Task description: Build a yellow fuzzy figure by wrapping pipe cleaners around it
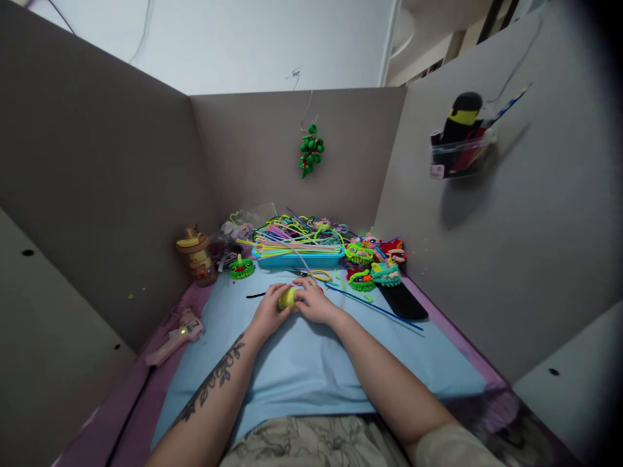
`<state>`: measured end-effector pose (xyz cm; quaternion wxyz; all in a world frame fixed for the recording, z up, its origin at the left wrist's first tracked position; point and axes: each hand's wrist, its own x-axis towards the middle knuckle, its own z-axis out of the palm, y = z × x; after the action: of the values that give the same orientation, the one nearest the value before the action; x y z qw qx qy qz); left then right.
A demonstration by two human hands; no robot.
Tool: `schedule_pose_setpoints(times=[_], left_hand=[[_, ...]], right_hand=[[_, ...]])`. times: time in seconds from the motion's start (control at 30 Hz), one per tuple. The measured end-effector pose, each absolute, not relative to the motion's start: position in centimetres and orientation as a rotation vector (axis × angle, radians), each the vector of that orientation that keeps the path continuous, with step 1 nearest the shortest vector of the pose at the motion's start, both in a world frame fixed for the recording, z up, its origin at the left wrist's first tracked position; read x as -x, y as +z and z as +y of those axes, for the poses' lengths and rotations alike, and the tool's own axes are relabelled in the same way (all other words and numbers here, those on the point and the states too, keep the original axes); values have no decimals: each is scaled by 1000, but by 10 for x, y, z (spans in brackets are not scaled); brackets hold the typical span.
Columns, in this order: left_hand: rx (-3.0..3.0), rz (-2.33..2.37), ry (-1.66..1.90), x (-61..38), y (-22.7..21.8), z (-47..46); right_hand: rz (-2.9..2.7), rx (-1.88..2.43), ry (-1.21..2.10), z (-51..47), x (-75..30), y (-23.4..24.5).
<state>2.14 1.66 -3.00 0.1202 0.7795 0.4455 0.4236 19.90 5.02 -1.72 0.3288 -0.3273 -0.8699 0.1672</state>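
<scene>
One yellow piece [288,298] pinched between my left hand [271,309] and right hand [314,303], over blue cloth [306,370]; seems unfinished. Far right, shaped figures [386,274] look done; far centre, stems [299,250] look unworked.

— How are the forearms held?
— The left forearm [221,383], marked with a dark leafy tattoo [214,378], and the right forearm [382,370] are stretched forward and angled inward.
— And the hands?
— The left hand [269,310] and right hand [316,303] are held close beside each other, backs turned mostly upward, fingers [304,283] curled inward.
</scene>
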Motion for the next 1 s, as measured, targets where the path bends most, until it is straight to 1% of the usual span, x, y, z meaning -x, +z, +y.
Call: schedule_pose_setpoints(times=[0.13, 0.23, 0.5, 0.67, 0.87, 1.0], left_hand=[[-2346, 1312, 1277, -25, -31, 15], [-2354, 1350, 1325, -28, -30, 13], [-2348, 1405, 1295, -29, -30, 14], [-2337, 1388, 1282, -30, -31, 12], [-2273, 1324, 1288, -28, -27, 14], [-2206, 1325, 1248, -24, -28, 15]], right_hand=[[-2252, 897, 445, 46, -194, -17], [-2166, 960, 509, 46, -188, -20], [-1929, 1014, 836, 54, -182, -28], [-1961, 967, 1024, 54, -183, -24], [-1999, 859, 1054, 54, -190, -16], [-2020, 839, 955, 52, -193, -16]])
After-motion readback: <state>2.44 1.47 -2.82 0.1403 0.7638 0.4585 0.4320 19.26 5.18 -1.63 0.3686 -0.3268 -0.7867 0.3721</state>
